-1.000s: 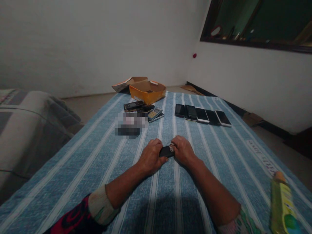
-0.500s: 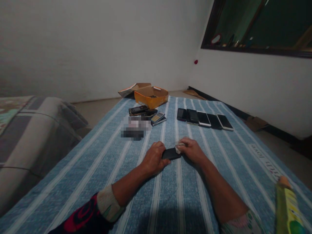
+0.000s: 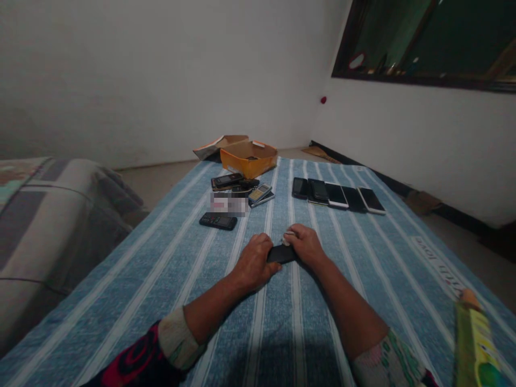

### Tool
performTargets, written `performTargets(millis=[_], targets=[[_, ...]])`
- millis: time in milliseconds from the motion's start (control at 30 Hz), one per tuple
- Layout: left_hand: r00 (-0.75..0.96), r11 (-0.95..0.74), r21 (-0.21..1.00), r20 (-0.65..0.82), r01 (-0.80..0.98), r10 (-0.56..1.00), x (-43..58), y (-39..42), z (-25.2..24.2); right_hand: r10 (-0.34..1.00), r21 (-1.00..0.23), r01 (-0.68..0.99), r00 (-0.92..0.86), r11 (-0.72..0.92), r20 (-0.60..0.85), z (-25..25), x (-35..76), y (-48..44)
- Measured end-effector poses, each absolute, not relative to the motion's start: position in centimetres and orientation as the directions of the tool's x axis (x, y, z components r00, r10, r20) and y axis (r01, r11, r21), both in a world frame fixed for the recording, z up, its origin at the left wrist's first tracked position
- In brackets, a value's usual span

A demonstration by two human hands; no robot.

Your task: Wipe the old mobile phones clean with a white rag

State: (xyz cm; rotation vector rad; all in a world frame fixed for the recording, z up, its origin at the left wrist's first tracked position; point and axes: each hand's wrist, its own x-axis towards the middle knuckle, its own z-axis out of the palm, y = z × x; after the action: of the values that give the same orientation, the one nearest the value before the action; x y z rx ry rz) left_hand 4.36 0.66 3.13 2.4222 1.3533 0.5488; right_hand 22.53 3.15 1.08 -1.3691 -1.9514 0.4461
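A dark phone (image 3: 281, 254) is held at its left end by my left hand (image 3: 255, 262), fingers behind and thumb in front. Pinched in my right hand (image 3: 305, 245) is a small whitish cloth or tissue (image 3: 287, 237), pressed on the phone's upper right part. Farther off to the right, several phones (image 3: 337, 195) lie side by side in a row. On the left, a black keypad phone (image 3: 218, 221) lies apart, nearer me than a loose pile of phones (image 3: 228, 181) and a silver keypad phone (image 3: 260, 192).
An open orange box (image 3: 248, 162) stands at the far end of the blue striped cloth (image 3: 161, 258). A bottle with a yellow label (image 3: 478, 344) is at the near right. A covered piece of furniture (image 3: 60, 215) stands at the left.
My right hand has moved a little to the left along the phone with the whitish cloth. My left hand keeps its hold on the phone.
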Motion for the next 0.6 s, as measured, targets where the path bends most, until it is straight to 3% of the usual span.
performTargets(millis=[100,267,433,600], targets=[[0.485,-0.503,0.439,0.163,0.744,0.859,4.4,0.6,3.1,0.9,-0.64,0.635,-0.263,0.433,0.348,1.4,23.1,2.3],[0.485,-0.498,0.459,0.157,0.735,0.86,4.5,0.6,3.1,0.891,-0.539,0.714,-0.297,0.446,0.343,0.6,21.9,1.8],[0.475,-0.493,0.454,0.162,0.743,0.865,4.5,0.5,3.3,0.915,-0.606,0.693,-0.218,0.39,0.34,0.4,21.3,3.0],[0.483,-0.499,0.432,0.156,0.751,0.862,4.4,0.4,3.4,0.913,-0.696,0.592,-0.266,0.407,0.309,1.2,23.0,2.3]])
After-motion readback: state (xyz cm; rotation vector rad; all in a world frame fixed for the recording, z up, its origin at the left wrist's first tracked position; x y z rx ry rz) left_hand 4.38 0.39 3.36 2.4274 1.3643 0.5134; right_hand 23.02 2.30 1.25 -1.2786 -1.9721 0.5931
